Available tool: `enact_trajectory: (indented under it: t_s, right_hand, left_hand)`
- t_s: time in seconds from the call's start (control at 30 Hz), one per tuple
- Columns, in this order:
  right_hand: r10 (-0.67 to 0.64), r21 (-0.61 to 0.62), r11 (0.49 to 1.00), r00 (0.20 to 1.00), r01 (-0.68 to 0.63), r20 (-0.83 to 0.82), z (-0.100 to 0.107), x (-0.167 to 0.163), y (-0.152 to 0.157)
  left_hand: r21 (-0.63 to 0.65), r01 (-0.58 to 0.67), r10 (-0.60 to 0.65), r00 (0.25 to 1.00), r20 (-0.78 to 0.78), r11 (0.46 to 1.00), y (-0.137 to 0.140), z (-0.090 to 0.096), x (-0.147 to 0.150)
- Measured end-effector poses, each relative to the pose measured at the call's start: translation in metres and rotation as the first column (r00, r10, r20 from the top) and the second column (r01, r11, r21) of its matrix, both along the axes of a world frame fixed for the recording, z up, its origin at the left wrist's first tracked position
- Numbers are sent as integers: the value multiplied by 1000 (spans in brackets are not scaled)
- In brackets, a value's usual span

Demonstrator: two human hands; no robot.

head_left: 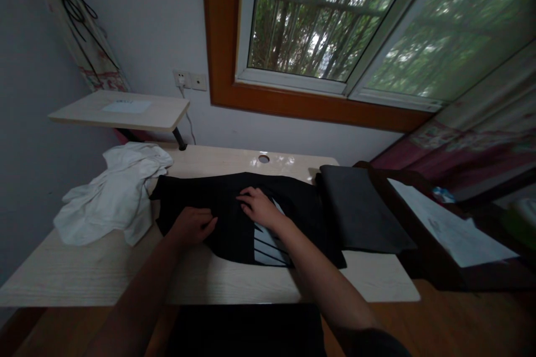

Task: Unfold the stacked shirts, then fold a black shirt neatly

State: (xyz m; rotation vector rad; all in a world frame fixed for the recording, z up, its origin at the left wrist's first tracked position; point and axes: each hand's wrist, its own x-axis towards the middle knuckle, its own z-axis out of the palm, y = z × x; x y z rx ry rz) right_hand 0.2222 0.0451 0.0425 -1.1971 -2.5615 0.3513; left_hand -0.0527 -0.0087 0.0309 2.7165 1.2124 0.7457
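A black garment (234, 206) with a white striped print lies spread across the middle of a pale wooden desk (84, 273). My left hand (191, 226) rests flat on its left part, fingers pointing right. My right hand (258, 206) presses on the cloth near its middle, just above the white stripes, fingers slightly apart. Neither hand grips anything. A crumpled white garment (113, 195) lies on the desk to the left, touching the black one.
A folded dark cloth (360, 206) lies at the desk's right end. Beyond it stands a dark side table with a white sheet of paper (448, 228). A small raised shelf (121, 111) sits at the back left. A window is behind.
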Motion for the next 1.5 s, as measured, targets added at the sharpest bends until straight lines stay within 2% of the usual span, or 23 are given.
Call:
enact_trajectory:
  t_s: [0.17,0.3,0.4,0.57,0.63,0.73,0.83,0.93,1.07,1.17,1.37,1.43,1.5]
  right_hand:
    - [-76,-34,996,995,79,68,-6,-17,45]
    - [-275,-28,961,961,276,24,-6,-15,78]
    - [-359,-13,933,932,360,54,-13,-4,86]
    - [-398,151,911,914,383,77,-27,12,73]
    - [-421,193,895,905,402,67,-28,16,67]
    - [-441,210,883,895,421,60,-25,22,60]
    - [-442,215,881,896,422,50,-24,26,49]
    - [-423,231,886,905,403,41,-23,29,32]
    - [-338,230,918,941,322,30,-22,32,9]
    - [-267,204,945,963,257,26,-20,33,-4]
    - [-175,165,971,985,174,-10,-18,39,-19]
    - [-154,154,976,988,157,-33,-18,42,-21]
    - [-151,142,977,987,159,-60,-19,45,-21]
  left_hand:
    - [42,8,-7,1000,-15,999,0,-3,0]
    - [48,11,-10,1000,-20,999,2,-8,1]
    - [28,-5,6,1000,-19,1000,2,-10,1]
    - [-137,-72,74,997,9,988,5,-3,2]
    - [-197,-180,196,978,65,964,10,-2,1]
    - [-255,-420,462,877,134,871,20,-6,-2]
    - [-295,-553,601,793,102,779,27,-11,-7]
    - [-333,-559,598,801,21,760,28,-8,-12]
    - [-389,-501,472,864,-177,773,27,5,-13]
    - [-357,-538,449,840,-305,764,29,16,-10]
    - [-235,-521,472,850,-235,821,55,19,-8]
    - [-189,-550,518,833,-196,813,66,15,-15]
    - [-158,-603,589,797,-131,781,73,10,-26]
